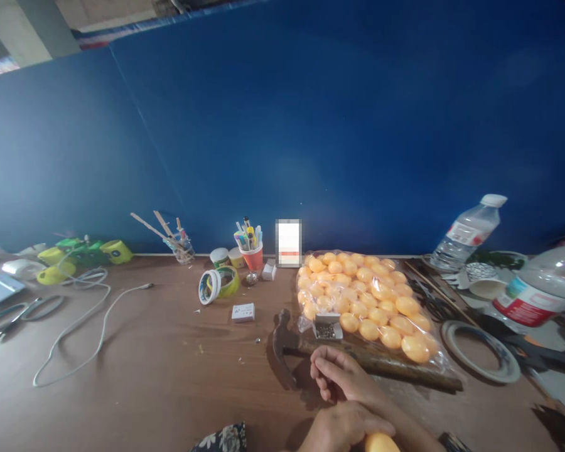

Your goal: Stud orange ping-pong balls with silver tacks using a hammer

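Head camera view: the left hand is at the bottom edge, its fingertips against a loose yellow-orange plastic ball that the frame partly cuts off; whether the fingers clasp it firmly cannot be told. The right hand is just beyond, its forearm running to the lower right, the fingers loosely curled toward the thumb; it cannot be made out whether they pinch anything small. Beside the right hand, a claw hammer lies on the brown counter, its metal head to the left and its wooden handle reaching to the right. Behind the handle lies a clear plastic bag of similar balls, with a small open box of tiny metal pieces at its near left edge. Left of the bag are a closed small white box, a white tape roll leaning near a yellow tape roll, and an orange-red paper cup of markers. Farther left, a jar holds wooden sticks, and a white cable loops over the surface. On the right, a gray tape roll lies flat near a tilted clear water bottle and a red-capped bottle. A blue panel stands behind everything.
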Tool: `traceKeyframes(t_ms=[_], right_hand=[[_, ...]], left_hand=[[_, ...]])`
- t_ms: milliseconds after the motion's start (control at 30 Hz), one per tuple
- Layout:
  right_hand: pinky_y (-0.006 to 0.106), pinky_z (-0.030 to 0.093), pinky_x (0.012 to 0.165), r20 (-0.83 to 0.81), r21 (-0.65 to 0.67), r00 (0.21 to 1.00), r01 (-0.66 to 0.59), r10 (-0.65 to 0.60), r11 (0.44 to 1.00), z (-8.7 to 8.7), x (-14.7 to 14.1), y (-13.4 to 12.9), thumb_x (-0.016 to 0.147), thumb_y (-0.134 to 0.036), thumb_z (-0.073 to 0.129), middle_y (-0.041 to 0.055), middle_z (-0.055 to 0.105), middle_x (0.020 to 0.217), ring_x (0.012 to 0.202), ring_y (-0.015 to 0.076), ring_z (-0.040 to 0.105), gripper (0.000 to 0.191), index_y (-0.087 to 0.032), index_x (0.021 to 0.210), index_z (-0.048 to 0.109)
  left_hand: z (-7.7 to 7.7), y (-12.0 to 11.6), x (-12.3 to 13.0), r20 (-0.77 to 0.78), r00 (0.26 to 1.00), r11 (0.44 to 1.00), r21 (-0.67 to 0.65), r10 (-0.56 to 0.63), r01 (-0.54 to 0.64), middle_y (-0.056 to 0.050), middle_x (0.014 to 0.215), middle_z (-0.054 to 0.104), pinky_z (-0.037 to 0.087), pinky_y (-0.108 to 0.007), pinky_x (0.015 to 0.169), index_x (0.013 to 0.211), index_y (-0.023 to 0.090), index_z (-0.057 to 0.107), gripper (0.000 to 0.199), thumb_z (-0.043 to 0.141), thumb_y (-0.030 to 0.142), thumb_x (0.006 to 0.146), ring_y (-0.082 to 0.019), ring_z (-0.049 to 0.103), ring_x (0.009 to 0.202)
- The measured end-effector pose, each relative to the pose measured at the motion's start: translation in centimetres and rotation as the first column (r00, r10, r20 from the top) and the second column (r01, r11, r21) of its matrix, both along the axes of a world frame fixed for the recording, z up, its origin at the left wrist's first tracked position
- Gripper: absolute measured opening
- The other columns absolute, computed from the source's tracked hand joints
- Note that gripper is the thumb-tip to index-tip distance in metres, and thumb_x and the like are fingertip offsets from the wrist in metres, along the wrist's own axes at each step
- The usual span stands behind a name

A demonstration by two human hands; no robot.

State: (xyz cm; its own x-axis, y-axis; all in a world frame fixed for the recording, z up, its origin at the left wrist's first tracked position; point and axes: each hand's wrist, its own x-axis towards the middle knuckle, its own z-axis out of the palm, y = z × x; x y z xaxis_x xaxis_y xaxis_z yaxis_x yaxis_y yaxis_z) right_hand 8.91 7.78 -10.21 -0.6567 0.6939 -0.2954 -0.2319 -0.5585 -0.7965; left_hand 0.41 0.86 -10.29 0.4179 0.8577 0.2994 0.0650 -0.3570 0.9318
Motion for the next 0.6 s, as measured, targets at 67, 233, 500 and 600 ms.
traceKeyframes(t_ms=[67, 233, 500, 600], right_hand=[[0.020, 0.034, 0.046, -0.003, -0.003, 1.000, 0.003, -0.003, 1.000, -0.01, -0.02, 0.01, 0.061, -0.055, 0.080, -0.0037, 0.059, 0.064, 0.047, 0.0057, 0.046, 0.046, -0.018, 0.077, 0.057], [0.020, 0.035, 0.046, -0.022, 0.013, 1.000, 0.002, -0.001, 1.000, -0.01, 0.03, 0.01, 0.063, -0.054, 0.080, -0.0035, 0.060, 0.065, 0.048, 0.0055, 0.047, 0.045, -0.018, 0.077, 0.058], [0.019, 0.033, 0.045, -0.014, 0.016, 1.000, -0.012, 0.012, 1.000, 0.03, 0.10, -0.01, 0.065, -0.054, 0.079, -0.0034, 0.060, 0.065, 0.047, 0.0052, 0.047, 0.044, -0.018, 0.078, 0.057], [0.020, 0.033, 0.045, 0.001, 0.013, 1.000, -0.011, 0.011, 1.000, -0.07, 0.09, 0.01, 0.064, -0.055, 0.079, -0.0035, 0.060, 0.066, 0.047, 0.0054, 0.047, 0.045, -0.018, 0.078, 0.057]], left_hand=[[0.02, 0.09, 0.08, -0.002, 1.000, 1.000, -0.012, -0.013, 0.013, -0.016, 0.100, 0.075, 0.051, -0.026, 0.088, 0.106, 0.012, 0.073, 0.056, 0.050, 0.059, 0.085, -0.023, 0.070, 0.097], [0.57, -0.10, -0.32, -0.023, 1.000, 0.999, -0.030, -0.013, 0.012, -0.015, 0.102, 0.075, 0.051, -0.026, 0.087, 0.108, 0.013, 0.072, 0.057, 0.051, 0.059, 0.084, -0.022, 0.069, 0.098], [-0.37, -0.02, -0.07, -0.004, 1.000, 1.000, -0.026, -0.004, 0.004, -0.014, 0.100, 0.075, 0.051, -0.026, 0.088, 0.106, 0.013, 0.073, 0.052, 0.053, 0.056, 0.085, -0.022, 0.070, 0.098], [-0.08, -0.02, -0.08, -0.032, 0.999, 1.000, -0.001, -0.019, 0.019, -0.016, 0.101, 0.075, 0.051, -0.027, 0.089, 0.109, 0.011, 0.071, 0.053, 0.050, 0.055, 0.087, -0.023, 0.069, 0.098]])
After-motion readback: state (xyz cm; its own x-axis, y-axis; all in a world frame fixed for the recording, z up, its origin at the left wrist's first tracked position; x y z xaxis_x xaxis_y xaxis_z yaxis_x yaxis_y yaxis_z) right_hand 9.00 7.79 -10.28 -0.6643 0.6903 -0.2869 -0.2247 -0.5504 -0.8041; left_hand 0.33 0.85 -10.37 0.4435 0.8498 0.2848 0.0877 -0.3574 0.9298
